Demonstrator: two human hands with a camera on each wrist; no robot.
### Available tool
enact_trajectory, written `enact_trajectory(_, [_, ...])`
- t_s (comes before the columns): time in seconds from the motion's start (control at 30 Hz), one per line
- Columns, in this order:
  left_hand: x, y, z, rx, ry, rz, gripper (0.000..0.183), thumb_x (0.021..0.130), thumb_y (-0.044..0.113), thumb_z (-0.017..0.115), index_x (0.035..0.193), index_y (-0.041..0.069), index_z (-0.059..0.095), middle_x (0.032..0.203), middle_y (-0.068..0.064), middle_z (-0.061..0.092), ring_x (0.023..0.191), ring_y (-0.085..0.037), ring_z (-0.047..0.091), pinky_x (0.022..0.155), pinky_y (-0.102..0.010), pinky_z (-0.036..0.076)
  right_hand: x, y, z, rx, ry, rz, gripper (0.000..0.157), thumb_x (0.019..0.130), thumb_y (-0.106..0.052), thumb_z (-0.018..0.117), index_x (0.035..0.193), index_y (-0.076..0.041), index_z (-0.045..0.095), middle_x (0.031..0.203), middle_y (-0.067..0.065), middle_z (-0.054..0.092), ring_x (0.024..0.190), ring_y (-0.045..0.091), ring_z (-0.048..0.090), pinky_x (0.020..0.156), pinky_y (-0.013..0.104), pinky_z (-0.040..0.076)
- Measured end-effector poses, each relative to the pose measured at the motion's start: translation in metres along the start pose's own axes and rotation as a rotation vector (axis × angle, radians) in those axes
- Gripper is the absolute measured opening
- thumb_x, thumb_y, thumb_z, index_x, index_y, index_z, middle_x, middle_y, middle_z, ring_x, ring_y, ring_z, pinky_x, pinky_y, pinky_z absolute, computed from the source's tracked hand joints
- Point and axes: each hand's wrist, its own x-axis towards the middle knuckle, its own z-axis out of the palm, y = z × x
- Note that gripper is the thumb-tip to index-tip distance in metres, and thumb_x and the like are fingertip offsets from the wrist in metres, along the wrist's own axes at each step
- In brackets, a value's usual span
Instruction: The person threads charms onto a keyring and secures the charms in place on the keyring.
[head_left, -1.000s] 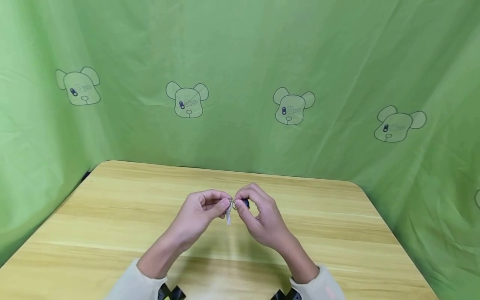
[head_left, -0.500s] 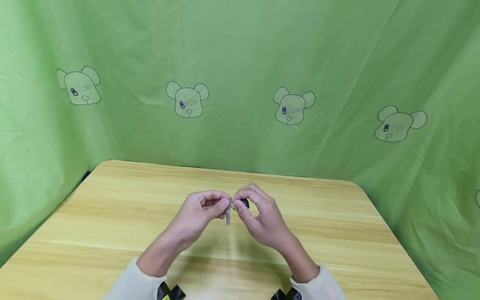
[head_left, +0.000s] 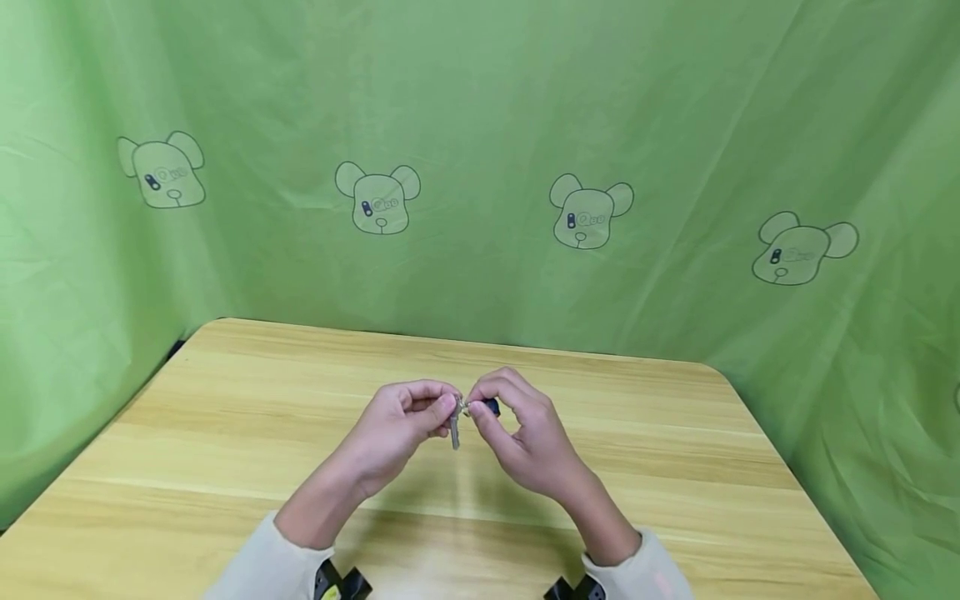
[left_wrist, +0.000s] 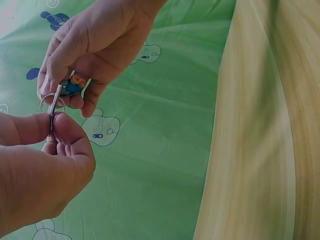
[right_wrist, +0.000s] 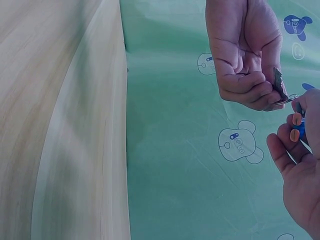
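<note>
Between the thumb and fingertips of my left hand (head_left: 401, 425) is a silver key (head_left: 454, 432), its blade hanging down in the head view. My right hand (head_left: 528, 437) pinches the thin metal key ring (left_wrist: 44, 103) where it meets the key, close to the left fingertips. A small blue and orange charm (left_wrist: 75, 85) sits under the curled right fingers; from above it looks dark. The right wrist view shows the key's toothed blade (right_wrist: 279, 81) beside the left hand and part of the charm (right_wrist: 296, 131) by the right one. Fingertips hide the key's head and much of the ring.
Both hands are held above a light wooden table (head_left: 225, 417) with rounded far corners. A green curtain (head_left: 480, 275) printed with bear heads surrounds its back and sides. Dark wrist devices (head_left: 341, 582) sit at the pale sleeves (head_left: 262, 567).
My left fingertips and the key have shifted slightly left, and the key's blade has turned a little. The right hand stays almost still, with its pinch kept.
</note>
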Motion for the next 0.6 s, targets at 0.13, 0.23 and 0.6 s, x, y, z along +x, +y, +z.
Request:
enact_trajectory(0.13, [-0.0003,0.0005,-0.0012,-0.024,-0.008,-0.008,0.023,0.104,0.008,0.059,0.117,-0.011,0.062,0.096,-0.004,0.063,0.087,-0.015,0.057,0.088,-0.031,0.054,0.0002,0.0002,0.0004,0.001,-0.005,-0.006,0.017,0.094,0.007,0.064,0.101,-0.008,0.065,0.097,0.002,0.064,0.088,0.015,0.059,0.077,0.027,0.053])
enact_trajectory(0.23, [0.0000,0.0008,-0.0023,-0.069,-0.012,-0.015,0.024,0.105,0.008,0.057,0.118,-0.012,0.060,0.097,-0.004,0.062,0.086,-0.014,0.056,0.085,-0.027,0.053,0.0000,0.0008,0.0004,-0.002,-0.013,-0.009,0.017,0.093,0.007,0.065,0.100,-0.008,0.065,0.096,0.002,0.064,0.087,0.014,0.058,0.075,0.026,0.052])
enact_trajectory(0.6, [0.0001,0.0015,-0.0025,-0.178,-0.027,-0.036,0.017,0.105,0.009,0.056,0.112,-0.007,0.062,0.095,-0.002,0.062,0.082,-0.012,0.056,0.080,-0.023,0.051,0.0007,0.0044,0.0009,-0.084,-0.035,-0.098,0.002,0.100,-0.007,0.064,0.100,-0.007,0.066,0.097,0.002,0.064,0.087,0.015,0.057,0.077,0.021,0.051])
